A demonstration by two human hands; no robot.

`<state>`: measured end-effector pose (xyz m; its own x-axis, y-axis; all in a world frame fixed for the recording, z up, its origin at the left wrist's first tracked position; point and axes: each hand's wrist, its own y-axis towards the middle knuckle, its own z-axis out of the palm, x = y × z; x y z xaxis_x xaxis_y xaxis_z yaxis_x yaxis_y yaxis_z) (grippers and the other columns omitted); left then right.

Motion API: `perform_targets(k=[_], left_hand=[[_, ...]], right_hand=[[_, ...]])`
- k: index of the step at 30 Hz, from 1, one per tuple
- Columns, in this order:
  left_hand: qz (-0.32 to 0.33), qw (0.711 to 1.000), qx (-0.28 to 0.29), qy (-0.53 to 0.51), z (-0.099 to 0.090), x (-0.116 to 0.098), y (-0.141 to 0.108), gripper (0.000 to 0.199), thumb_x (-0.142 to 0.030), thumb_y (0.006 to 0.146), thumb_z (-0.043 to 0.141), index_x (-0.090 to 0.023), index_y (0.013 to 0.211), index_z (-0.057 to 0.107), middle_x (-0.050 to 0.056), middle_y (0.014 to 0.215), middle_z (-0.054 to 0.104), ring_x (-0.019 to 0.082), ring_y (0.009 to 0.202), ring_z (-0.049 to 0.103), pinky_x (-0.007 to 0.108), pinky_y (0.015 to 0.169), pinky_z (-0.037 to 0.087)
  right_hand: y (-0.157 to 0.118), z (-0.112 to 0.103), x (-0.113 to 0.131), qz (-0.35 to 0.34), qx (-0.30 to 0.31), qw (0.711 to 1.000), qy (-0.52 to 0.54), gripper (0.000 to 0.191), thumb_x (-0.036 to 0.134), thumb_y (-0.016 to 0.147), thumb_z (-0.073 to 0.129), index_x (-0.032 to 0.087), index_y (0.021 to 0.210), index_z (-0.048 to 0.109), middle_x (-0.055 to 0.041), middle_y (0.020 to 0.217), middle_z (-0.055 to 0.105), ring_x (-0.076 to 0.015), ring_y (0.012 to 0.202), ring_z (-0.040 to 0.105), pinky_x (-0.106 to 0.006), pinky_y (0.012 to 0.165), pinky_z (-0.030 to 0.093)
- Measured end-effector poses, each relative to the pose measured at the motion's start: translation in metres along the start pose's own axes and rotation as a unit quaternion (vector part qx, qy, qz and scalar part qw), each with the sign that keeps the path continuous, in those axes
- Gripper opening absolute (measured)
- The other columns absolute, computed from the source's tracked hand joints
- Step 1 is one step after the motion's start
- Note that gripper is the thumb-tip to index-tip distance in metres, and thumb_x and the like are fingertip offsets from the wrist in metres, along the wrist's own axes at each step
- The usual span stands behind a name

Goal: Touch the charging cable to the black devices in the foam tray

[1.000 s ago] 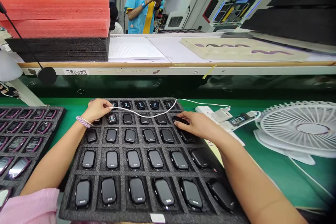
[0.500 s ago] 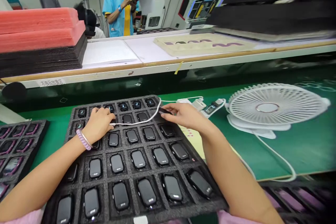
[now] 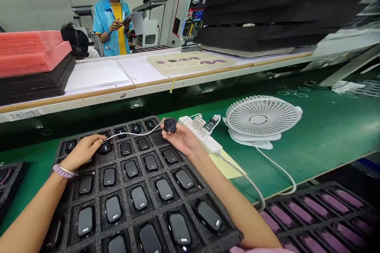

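Observation:
My right hand [image 3: 185, 140] is turned palm up by the tray's far right corner, its fingers closed round a dark square smartwatch [image 3: 170, 125]. My left hand [image 3: 87, 148] pinches one end of a thin white cable [image 3: 133, 134] over the tray's far left part. That cable runs across to the watch in my right hand; whether it is joined to it, I cannot tell. Below both hands lies a black foam tray [image 3: 120, 187] with rows of smartwatches. Just under my left fingertips a watch with a lit face [image 3: 105, 147] sits in its compartment.
A white power strip [image 3: 204, 136] with plugs and a white fan [image 3: 261, 120] stand right of the tray. Purple pieces fill another tray [image 3: 314, 209] at lower right. A shelf [image 3: 130, 86] behind carries foam stacks and paper. Beyond it stands a person in a blue shirt [image 3: 111, 27].
My right hand has turned from palm down to palm up, lifting the smartwatch into plain sight. My left fingers have uncovered a lit watch. The view has swung to the right.

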<state>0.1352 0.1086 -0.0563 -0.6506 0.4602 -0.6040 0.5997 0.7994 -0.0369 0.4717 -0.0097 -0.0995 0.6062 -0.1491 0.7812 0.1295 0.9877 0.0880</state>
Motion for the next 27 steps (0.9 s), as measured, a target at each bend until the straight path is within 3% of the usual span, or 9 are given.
perform_targets(k=[4,11,17,22,27], left_hand=[[-0.009,0.999,-0.026,-0.042,0.008,0.005,0.000,0.070,-0.070,0.087,0.035,-0.016,0.113,0.070,0.011,0.122,0.070,0.031,0.117,0.062,0.043,0.107,0.044],[0.007,0.999,-0.012,0.032,0.011,-0.002,-0.003,0.049,-0.056,0.092,0.033,-0.020,0.101,0.066,0.008,0.106,0.073,0.028,0.103,0.065,0.042,0.096,0.047],[0.002,0.999,-0.011,0.043,0.013,0.001,-0.003,0.038,-0.045,0.095,0.035,-0.021,0.099,0.064,0.005,0.105,0.072,0.024,0.100,0.065,0.040,0.095,0.047],[0.022,0.999,-0.008,0.040,0.013,0.002,-0.006,0.044,-0.045,0.096,0.032,-0.021,0.104,0.068,0.007,0.112,0.071,0.027,0.109,0.061,0.045,0.103,0.041],[0.029,0.999,0.007,0.022,0.011,0.003,-0.007,0.049,-0.051,0.094,0.033,-0.023,0.110,0.070,0.006,0.118,0.070,0.028,0.113,0.058,0.046,0.105,0.039]], right_hand=[[0.000,-0.004,-0.001,-0.010,-0.004,1.000,-0.024,0.047,0.042,0.060,0.089,0.020,0.098,0.074,-0.0024,0.089,0.072,-0.0138,0.068,0.066,-0.024,0.067,0.060],[-0.001,-0.004,0.000,-0.013,-0.021,0.997,-0.067,0.040,0.047,0.057,0.091,0.026,0.089,0.077,-0.0004,0.085,0.071,-0.0139,0.065,0.062,-0.023,0.059,0.057],[-0.003,-0.006,0.001,-0.009,-0.006,0.995,-0.096,0.042,0.055,0.060,0.087,0.026,0.089,0.077,-0.0014,0.079,0.068,-0.0124,0.058,0.054,-0.024,0.051,0.052],[-0.003,-0.008,0.002,-0.018,-0.013,0.996,-0.089,0.037,0.052,0.063,0.086,0.025,0.087,0.077,-0.0013,0.083,0.066,-0.0119,0.059,0.051,-0.023,0.050,0.049],[-0.003,-0.002,0.002,-0.016,-0.015,0.999,-0.042,0.045,0.051,0.056,0.091,0.022,0.088,0.076,0.0000,0.079,0.064,-0.0107,0.061,0.050,-0.020,0.052,0.048]])
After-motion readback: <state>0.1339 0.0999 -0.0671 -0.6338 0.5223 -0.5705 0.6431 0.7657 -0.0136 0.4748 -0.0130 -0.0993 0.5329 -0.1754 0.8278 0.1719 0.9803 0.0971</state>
